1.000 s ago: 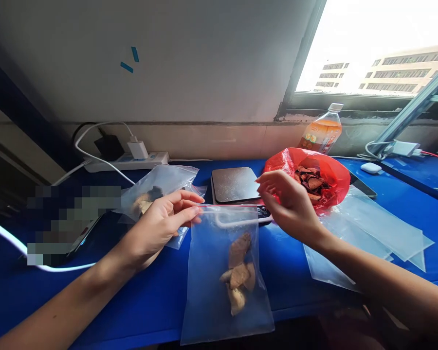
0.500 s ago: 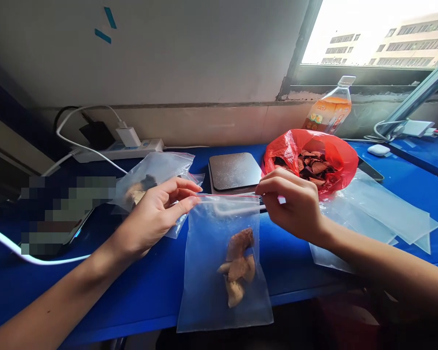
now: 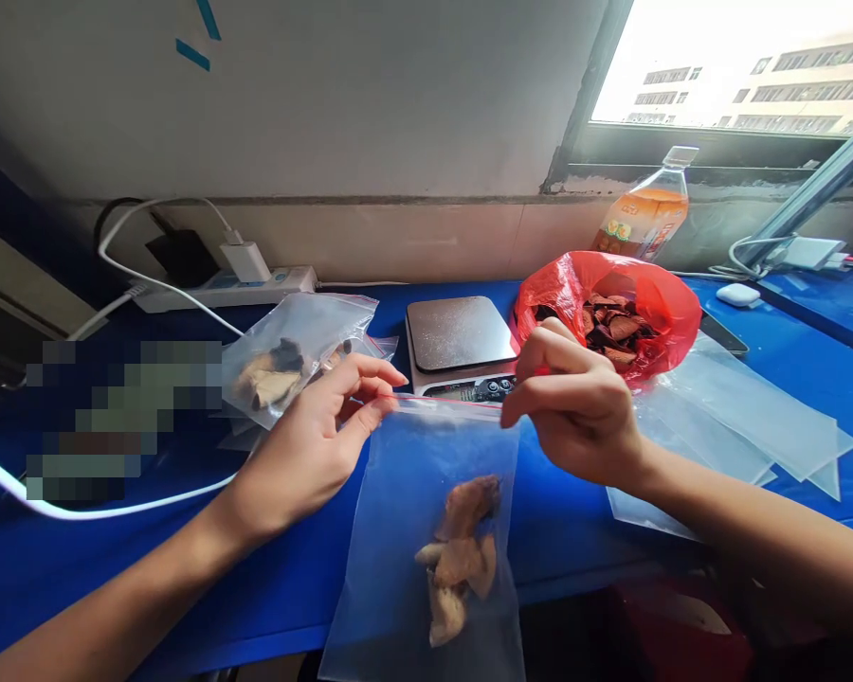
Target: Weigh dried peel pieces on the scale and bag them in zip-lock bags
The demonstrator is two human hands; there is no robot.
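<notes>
A clear zip-lock bag (image 3: 398, 530) hangs upright in front of me, over the table's front edge, with several brown dried slices (image 3: 462, 559) inside. My left hand (image 3: 327, 436) pinches the left end of its red-lined zip strip between thumb and fingers. At the strip's right end my right hand (image 3: 575, 403) is closed, thumb and forefinger gripping the corner. Just behind the strip stands a small digital scale (image 3: 462, 336), its pan bare and its display partly showing. Beyond my left hand lies another zip bag (image 3: 313, 332) holding similar pieces.
A red plastic bag (image 3: 661, 332) full of dark dried slices sits right of the scale, with a drink bottle (image 3: 646, 208) behind it. Flat plastic bags (image 3: 774, 407) lie at the right. A power strip (image 3: 291, 284) and a white cable (image 3: 99, 514) are at the left.
The zip bag has come lower and nearer to me, both hands still on its top strip. The scale's display, hidden before, now shows. The view has shifted slightly.
</notes>
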